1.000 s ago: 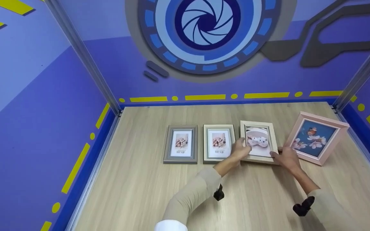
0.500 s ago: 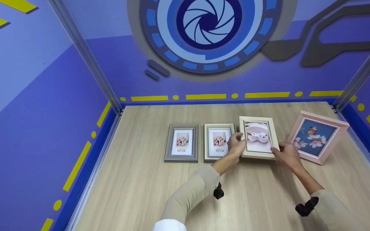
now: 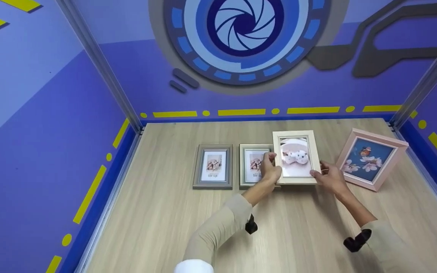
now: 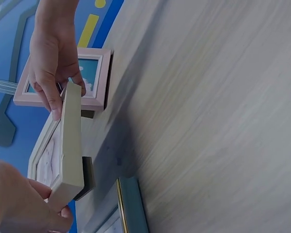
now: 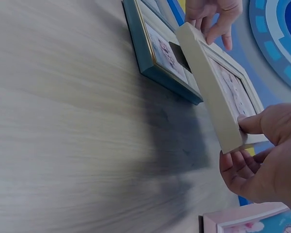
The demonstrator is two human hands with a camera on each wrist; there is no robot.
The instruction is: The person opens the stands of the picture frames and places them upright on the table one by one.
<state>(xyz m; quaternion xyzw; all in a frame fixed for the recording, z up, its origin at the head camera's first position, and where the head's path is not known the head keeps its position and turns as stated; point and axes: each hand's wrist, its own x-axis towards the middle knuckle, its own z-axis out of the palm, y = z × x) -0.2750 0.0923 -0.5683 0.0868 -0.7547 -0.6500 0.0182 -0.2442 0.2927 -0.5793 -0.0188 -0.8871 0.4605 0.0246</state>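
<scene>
A cream picture frame (image 3: 295, 181) with a photo of white spotted shapes is held up off the table between both hands. The left hand (image 3: 271, 170) grips its left side, and the right hand (image 3: 331, 177) pinches its lower right edge, thumb on the front. In the left wrist view the cream frame (image 4: 71, 145) is tilted above its own shadow, a dark stand piece (image 4: 88, 177) behind it. Right of the hands, a pink picture frame (image 3: 387, 172) with flowers and a bird stands leaning. A champagne picture frame (image 3: 242, 167) lies partly hidden behind the left hand.
A grey-brown picture frame (image 3: 198, 167) lies at the left of the row. The wood-grain table (image 3: 157, 227) is bounded by a blue-purple back wall (image 3: 127, 79) and side walls, with metal posts (image 3: 101, 64) at the corners.
Both hands have raised the cream frame from the table and moved it slightly left, so the left hand now covers more of the champagne frame. The other frames stay in place.
</scene>
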